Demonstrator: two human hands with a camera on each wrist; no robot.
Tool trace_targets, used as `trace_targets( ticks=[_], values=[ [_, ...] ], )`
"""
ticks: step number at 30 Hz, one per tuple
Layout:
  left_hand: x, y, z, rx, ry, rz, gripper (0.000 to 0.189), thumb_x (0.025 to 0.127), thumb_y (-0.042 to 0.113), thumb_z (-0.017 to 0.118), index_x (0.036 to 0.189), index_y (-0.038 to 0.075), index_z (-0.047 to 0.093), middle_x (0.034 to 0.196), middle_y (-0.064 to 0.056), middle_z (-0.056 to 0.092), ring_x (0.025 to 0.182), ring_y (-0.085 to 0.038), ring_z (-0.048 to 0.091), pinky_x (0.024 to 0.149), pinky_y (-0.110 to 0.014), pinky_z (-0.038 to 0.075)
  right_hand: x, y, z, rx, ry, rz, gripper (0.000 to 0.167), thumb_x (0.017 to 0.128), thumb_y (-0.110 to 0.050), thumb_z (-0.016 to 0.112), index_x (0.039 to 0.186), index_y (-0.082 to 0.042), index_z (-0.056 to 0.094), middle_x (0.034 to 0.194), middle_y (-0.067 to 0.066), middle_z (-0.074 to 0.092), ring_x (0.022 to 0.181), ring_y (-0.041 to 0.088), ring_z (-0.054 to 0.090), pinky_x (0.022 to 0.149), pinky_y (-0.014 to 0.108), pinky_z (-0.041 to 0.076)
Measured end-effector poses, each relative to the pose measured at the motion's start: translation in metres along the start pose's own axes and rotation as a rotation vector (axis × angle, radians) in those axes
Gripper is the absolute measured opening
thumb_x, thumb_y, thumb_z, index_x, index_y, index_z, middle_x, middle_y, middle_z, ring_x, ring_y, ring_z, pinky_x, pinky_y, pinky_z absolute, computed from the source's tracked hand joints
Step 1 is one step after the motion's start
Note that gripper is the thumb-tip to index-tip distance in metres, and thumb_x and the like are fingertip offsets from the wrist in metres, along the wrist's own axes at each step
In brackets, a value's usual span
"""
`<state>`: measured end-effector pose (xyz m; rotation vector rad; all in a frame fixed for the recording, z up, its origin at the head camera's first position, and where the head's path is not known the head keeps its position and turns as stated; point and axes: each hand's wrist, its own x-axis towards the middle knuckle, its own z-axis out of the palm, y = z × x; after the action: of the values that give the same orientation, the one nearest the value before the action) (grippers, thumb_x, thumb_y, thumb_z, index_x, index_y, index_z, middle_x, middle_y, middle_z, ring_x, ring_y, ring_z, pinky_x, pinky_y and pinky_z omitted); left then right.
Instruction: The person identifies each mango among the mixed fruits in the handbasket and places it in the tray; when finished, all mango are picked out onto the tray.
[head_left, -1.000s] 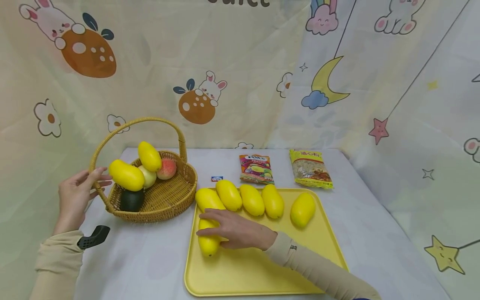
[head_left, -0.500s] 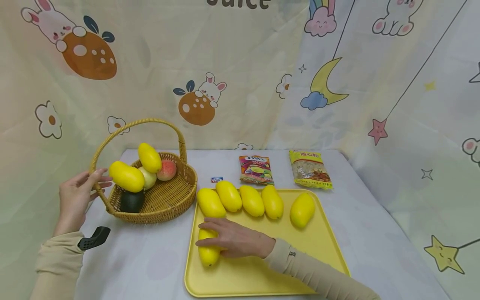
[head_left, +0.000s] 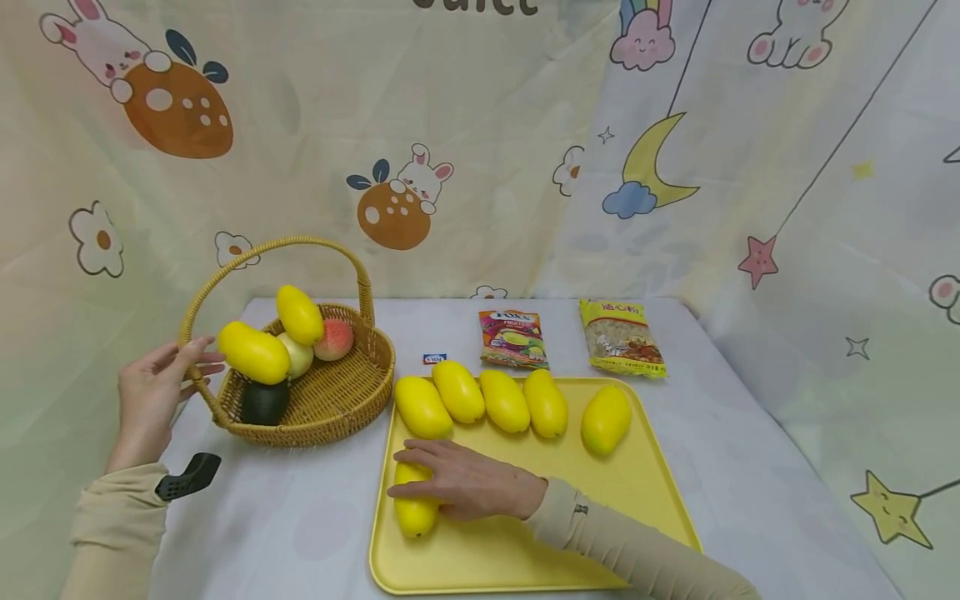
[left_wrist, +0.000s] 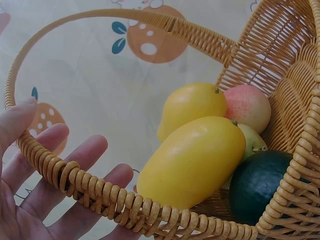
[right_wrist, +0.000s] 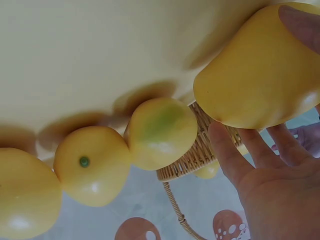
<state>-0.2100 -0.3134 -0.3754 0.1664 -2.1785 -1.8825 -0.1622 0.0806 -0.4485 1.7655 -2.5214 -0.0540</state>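
My right hand grips a yellow mango on the left part of the yellow tray. In the right wrist view, the fingers and thumb lie on opposite sides of this mango. My left hand holds the wicker basket at the left base of its arched handle. The left wrist view has the fingers spread behind the woven rim, the thumb beside the handle. Inside the basket are two mangoes, a peach, a pale green fruit and a dark green fruit.
Several mangoes lie along the tray's back edge, with one mango apart at the right. Behind the tray are a red candy bag, a yellow food packet and a small blue label. A printed cloth hangs behind.
My right hand has drawn the gripped mango toward the front of the tray, opening a gap from the mango behind it. My left hand and the basket have stayed in place.
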Motion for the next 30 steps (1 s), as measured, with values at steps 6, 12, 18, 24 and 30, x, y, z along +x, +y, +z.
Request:
trace_targets(
  ticks=[6,12,18,24,30],
  values=[
    [0.0,0.0,-0.001,-0.004,-0.003,-0.001,0.045,0.091,0.04,0.063,0.125,0.01,0.064,0.079,0.016,0.071,0.075,0.001,0.067,0.062,-0.01,0.049,-0.001,0.0,-0.001,0.001,-0.001,-0.002,0.064,0.085,-0.022,0.073,0.142,-0.032,0.046,0.15,0.009,0.036,0.141,0.027,0.03,0.11,0.04,0.035],
    [-0.001,-0.001,0.0,-0.014,-0.005,0.005,0.044,0.091,0.039,0.063,0.124,0.009,0.064,0.079,0.015,0.072,0.073,0.001,0.067,0.061,-0.011,0.049,-0.006,0.002,-0.002,0.045,0.04,-0.018,0.07,0.082,-0.019,0.077,0.143,-0.028,0.044,0.151,0.009,0.034,0.142,0.026,0.03,0.111,0.039,0.033],
    [0.0,-0.001,0.0,0.018,0.003,0.016,0.045,0.092,0.04,0.063,0.124,0.008,0.063,0.078,0.017,0.071,0.073,0.002,0.067,0.061,-0.011,0.049,-0.008,0.009,-0.007,0.091,0.117,-0.043,0.073,0.077,-0.012,0.077,0.142,-0.023,0.045,0.15,0.01,0.036,0.141,0.023,0.032,0.114,0.034,0.027],
    [0.001,-0.001,0.0,-0.006,-0.007,0.016,0.041,0.091,0.039,0.063,0.122,0.012,0.066,0.078,0.016,0.072,0.073,0.002,0.067,0.062,-0.011,0.05,-0.004,0.019,-0.017,0.099,0.199,-0.032,0.072,0.077,-0.006,0.073,0.141,-0.02,0.046,0.148,0.01,0.039,0.14,0.021,0.033,0.115,0.032,0.025],
    [0.001,0.0,0.001,-0.017,-0.012,0.016,0.04,0.091,0.039,0.063,0.121,0.013,0.066,0.079,0.016,0.072,0.072,0.003,0.067,0.061,-0.011,0.049,0.01,0.027,-0.028,0.114,0.253,-0.012,0.065,0.081,-0.012,0.073,0.14,-0.018,0.047,0.143,0.01,0.042,0.133,0.021,0.04,0.112,0.029,0.03]
  ],
)
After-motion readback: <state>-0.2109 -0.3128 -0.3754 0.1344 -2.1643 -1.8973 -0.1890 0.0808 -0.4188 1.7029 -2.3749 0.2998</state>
